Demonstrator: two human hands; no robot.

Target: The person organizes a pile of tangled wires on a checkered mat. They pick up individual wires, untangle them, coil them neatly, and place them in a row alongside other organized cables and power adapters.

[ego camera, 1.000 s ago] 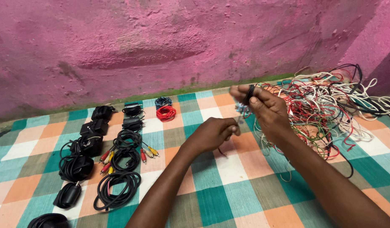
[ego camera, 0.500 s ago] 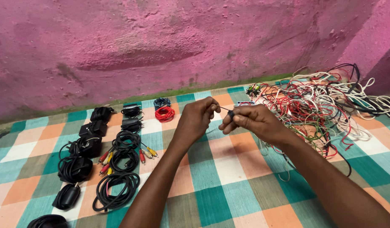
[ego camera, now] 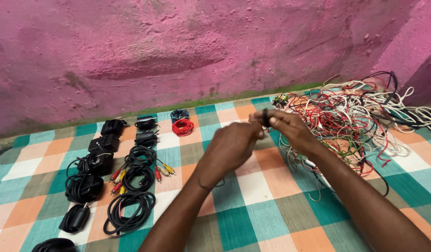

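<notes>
My left hand [ego camera: 232, 149] and right hand [ego camera: 288, 128] have closed together at centre frame since half a second ago. Both sets of fingers pinch the small black wire coil [ego camera: 265, 117], no longer stretched between them.

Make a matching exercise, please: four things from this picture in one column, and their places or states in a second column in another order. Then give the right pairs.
Things:
1. red coil
2. wire tangle
3. small black coil
4. plugs cable

Places or states:
A. loose heap at the right, by the wall
B. pinched in the right hand, left hand close beside it
C. lies alone near the far edge of the cloth
D. has red and yellow ends, among the black bundles at the left

Pairs: 1-C, 2-A, 3-B, 4-D
</notes>
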